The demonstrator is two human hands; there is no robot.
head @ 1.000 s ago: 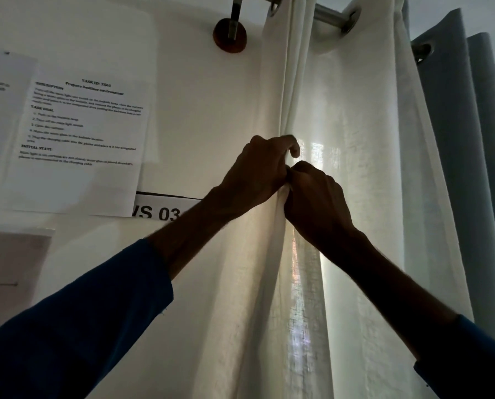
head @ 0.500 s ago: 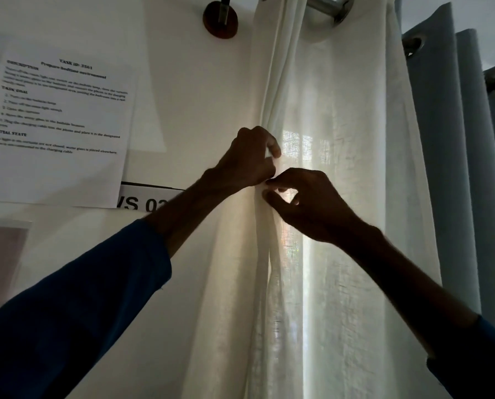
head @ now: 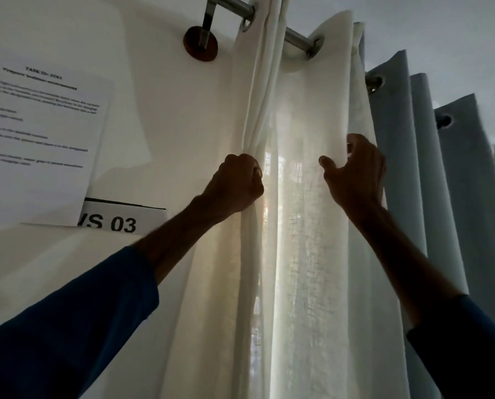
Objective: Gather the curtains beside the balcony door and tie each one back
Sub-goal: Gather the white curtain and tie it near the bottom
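Note:
A sheer white curtain (head: 306, 254) hangs from a metal rod (head: 295, 38) in the middle of the head view, with daylight glowing through it. My left hand (head: 236, 185) is closed in a fist around the curtain's bunched left folds. My right hand (head: 355, 174) is farther right at the same height, fingers curled over the curtain's right fold, thumb spread away from them. A grey-blue curtain (head: 430, 168) hangs just behind and to the right of that hand, in several pleats.
A white wall is on the left with printed sheets (head: 36, 139) taped to it and a label reading "VS 03" (head: 119, 223). A round brown bracket (head: 201, 44) fixes the rod to the wall above.
My right hand has left my left hand and moved right across the white curtain to its far fold. The left hand keeps its grip. The view has tilted slightly.

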